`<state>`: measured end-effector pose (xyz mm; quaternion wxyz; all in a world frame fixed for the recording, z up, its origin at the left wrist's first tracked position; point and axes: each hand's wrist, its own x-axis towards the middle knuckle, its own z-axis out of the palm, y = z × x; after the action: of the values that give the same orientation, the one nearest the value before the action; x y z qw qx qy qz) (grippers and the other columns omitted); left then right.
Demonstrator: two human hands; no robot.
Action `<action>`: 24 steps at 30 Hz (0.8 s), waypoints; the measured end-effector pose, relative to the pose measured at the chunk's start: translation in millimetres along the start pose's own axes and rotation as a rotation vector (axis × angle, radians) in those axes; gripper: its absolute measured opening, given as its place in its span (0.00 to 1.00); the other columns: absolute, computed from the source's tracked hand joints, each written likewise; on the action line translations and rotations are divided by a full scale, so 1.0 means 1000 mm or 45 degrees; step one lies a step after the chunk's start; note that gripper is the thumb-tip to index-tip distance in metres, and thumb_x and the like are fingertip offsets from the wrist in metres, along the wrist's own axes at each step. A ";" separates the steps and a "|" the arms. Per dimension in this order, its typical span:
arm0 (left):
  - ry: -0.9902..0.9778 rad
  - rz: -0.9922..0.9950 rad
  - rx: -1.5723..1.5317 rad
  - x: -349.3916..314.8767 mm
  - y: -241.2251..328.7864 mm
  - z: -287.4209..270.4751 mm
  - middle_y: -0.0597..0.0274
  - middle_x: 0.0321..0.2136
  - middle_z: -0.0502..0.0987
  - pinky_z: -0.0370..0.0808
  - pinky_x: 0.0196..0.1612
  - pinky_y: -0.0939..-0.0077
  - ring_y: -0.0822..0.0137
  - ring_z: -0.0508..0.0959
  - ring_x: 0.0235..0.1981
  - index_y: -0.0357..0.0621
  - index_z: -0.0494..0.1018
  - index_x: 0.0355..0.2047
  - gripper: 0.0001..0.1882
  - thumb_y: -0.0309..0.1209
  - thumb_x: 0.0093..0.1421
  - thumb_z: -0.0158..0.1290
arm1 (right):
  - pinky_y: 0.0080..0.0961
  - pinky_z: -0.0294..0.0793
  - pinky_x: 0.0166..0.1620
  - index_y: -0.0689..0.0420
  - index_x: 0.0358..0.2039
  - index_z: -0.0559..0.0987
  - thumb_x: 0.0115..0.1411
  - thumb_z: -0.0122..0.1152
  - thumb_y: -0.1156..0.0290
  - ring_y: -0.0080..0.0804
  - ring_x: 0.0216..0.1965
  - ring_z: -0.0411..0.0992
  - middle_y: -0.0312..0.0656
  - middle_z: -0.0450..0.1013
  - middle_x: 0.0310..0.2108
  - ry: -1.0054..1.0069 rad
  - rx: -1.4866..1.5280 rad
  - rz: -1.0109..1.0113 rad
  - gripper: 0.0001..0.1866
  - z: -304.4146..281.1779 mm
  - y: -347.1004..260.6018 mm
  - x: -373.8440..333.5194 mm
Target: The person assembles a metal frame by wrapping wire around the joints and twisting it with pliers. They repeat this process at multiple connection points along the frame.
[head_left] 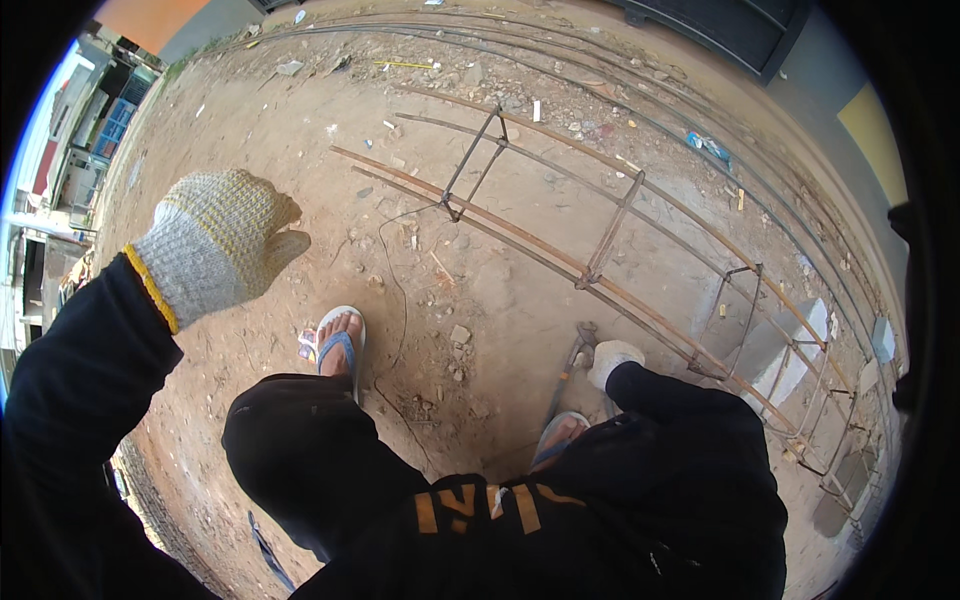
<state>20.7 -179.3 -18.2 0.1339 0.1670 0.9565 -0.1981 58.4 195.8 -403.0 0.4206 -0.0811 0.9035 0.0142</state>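
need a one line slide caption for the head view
Standing on bare dirt beside a rusty rebar cage, gloved left hand raised empty, gloved right hand holding pincers.

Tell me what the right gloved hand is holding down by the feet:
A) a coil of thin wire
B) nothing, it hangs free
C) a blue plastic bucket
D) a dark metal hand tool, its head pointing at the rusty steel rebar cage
D: the right hand in a white knitted glove grips a dark metal hand tool whose head points toward the long rusty steel rebar cage lying on the dirt ground.
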 end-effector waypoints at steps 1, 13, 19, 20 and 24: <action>0.020 0.022 0.062 0.014 -0.011 0.009 0.49 0.32 0.80 0.77 0.42 0.61 0.50 0.80 0.37 0.40 0.79 0.40 0.18 0.42 0.59 0.54 | 0.43 0.76 0.50 0.53 0.41 0.84 0.54 0.58 0.64 0.47 0.48 0.77 0.49 0.78 0.45 0.067 0.015 0.031 0.15 0.006 0.001 -0.001; -0.440 0.570 -0.785 0.220 -0.040 0.251 0.50 0.36 0.81 0.74 0.43 0.64 0.54 0.80 0.38 0.43 0.80 0.42 0.19 0.44 0.57 0.57 | 0.46 0.73 0.34 0.63 0.37 0.76 0.63 0.56 0.60 0.59 0.29 0.74 0.57 0.75 0.26 0.330 0.682 -0.135 0.16 -0.071 -0.092 -0.139; -0.917 1.204 -1.477 0.219 0.033 0.305 0.49 0.50 0.77 0.74 0.48 0.72 0.63 0.79 0.45 0.37 0.68 0.59 0.32 0.42 0.59 0.61 | 0.34 0.72 0.25 0.63 0.40 0.77 0.63 0.58 0.64 0.41 0.20 0.76 0.49 0.73 0.18 0.400 0.933 0.154 0.14 -0.177 -0.191 -0.202; -0.874 1.365 -1.538 0.216 0.044 0.306 0.49 0.50 0.77 0.73 0.49 0.72 0.63 0.78 0.46 0.38 0.67 0.59 0.31 0.42 0.60 0.60 | 0.31 0.72 0.24 0.63 0.40 0.77 0.64 0.58 0.65 0.38 0.19 0.76 0.48 0.73 0.17 0.400 1.027 0.242 0.13 -0.191 -0.204 -0.203; -0.580 1.978 -1.530 0.208 0.080 0.287 0.48 0.51 0.75 0.74 0.46 0.72 0.66 0.77 0.44 0.39 0.70 0.57 0.27 0.42 0.63 0.56 | 0.15 0.62 0.17 0.64 0.43 0.75 0.68 0.51 0.64 0.15 0.13 0.64 0.34 0.70 0.16 0.351 1.275 0.447 0.14 -0.230 -0.246 -0.193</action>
<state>-84.0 -176.3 -366.1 0.4676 0.6071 0.4758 0.4318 45.8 -42.8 -96.6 0.2770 0.2798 0.8465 -0.3583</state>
